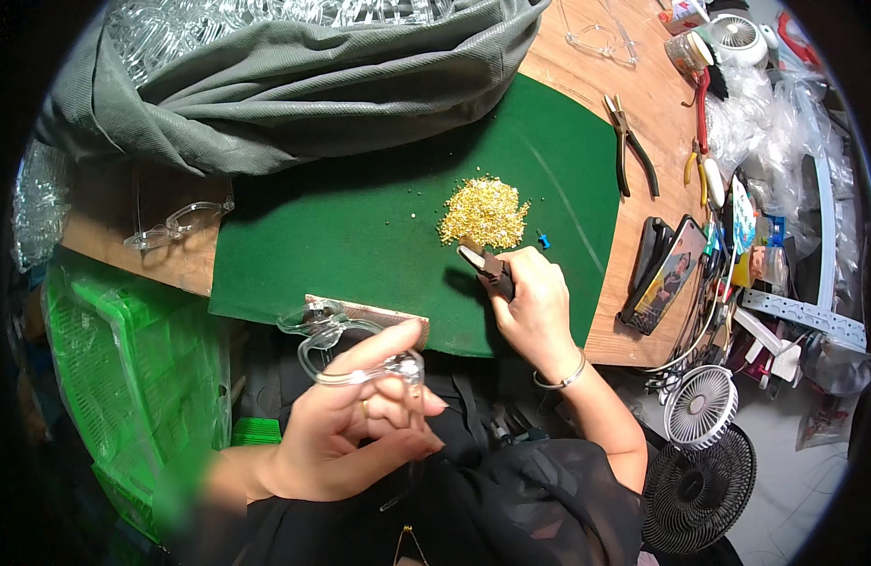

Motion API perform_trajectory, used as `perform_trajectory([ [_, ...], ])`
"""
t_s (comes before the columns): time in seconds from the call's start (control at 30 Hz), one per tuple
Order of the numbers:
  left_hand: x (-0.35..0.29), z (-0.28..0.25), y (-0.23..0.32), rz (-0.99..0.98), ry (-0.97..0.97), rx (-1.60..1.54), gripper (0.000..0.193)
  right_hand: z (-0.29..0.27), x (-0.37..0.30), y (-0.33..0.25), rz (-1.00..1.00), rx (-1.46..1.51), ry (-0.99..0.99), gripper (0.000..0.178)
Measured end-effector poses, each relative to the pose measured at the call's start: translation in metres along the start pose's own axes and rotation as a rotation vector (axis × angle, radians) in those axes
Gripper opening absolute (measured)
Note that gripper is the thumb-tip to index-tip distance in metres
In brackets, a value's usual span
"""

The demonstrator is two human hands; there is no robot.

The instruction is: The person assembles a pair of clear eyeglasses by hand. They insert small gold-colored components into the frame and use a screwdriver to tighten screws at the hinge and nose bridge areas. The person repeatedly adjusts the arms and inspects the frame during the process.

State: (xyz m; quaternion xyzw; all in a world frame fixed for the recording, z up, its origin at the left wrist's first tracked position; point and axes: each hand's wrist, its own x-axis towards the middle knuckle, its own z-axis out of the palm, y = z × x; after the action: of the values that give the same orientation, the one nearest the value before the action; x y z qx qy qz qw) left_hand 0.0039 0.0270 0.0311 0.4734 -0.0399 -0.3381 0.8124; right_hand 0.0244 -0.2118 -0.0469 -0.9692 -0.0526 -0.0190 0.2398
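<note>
Green mat (341, 236) on table (558, 71) before us: our left hand (360, 434) grips glasses (407, 366), our right hand (537, 302) clasps pliers (492, 268) near gold bits (482, 212).

Mixing gloss with matt
Gleaming smooth and clear on the plastic glasses frame (339, 379), glittering metallic on the golden pieces (482, 212), looking matt on the green mat (341, 236), ribbed on the grey cloth (341, 113), grained on the wooden table (572, 80).

Can't read any txt, nos. or signs. Can see print-like marks on red/wht tub (683, 16), top R, but too small/blurry to make out; ditto w/ lit phone (667, 280), R side of table (633, 215).
</note>
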Motion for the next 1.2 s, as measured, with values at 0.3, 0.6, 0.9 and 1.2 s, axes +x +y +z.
perform_trajectory([
  [0.3, 0.012, 0.01, -0.002, 0.002, -0.132, 0.112, 0.075, -0.034, -0.012, -0.025, 0.085, 0.464, -0.008, 0.012],
  [0.6, 0.002, 0.02, -0.012, -0.083, -0.16, -0.092, 0.07, -0.046, -0.019, -0.065, -0.447, 0.865, 0.129, 0.012],
  [0.9, 0.0, 0.018, -0.017, -0.04, -0.207, -0.071, 0.072, -0.048, -0.023, -0.064, -0.481, 0.831, 0.111, 0.013],
  [1.2, -0.001, 0.013, -0.014, -0.007, -0.224, 0.047, 0.074, -0.046, -0.024, -0.067, -0.453, 0.894, 0.078, 0.015],
])
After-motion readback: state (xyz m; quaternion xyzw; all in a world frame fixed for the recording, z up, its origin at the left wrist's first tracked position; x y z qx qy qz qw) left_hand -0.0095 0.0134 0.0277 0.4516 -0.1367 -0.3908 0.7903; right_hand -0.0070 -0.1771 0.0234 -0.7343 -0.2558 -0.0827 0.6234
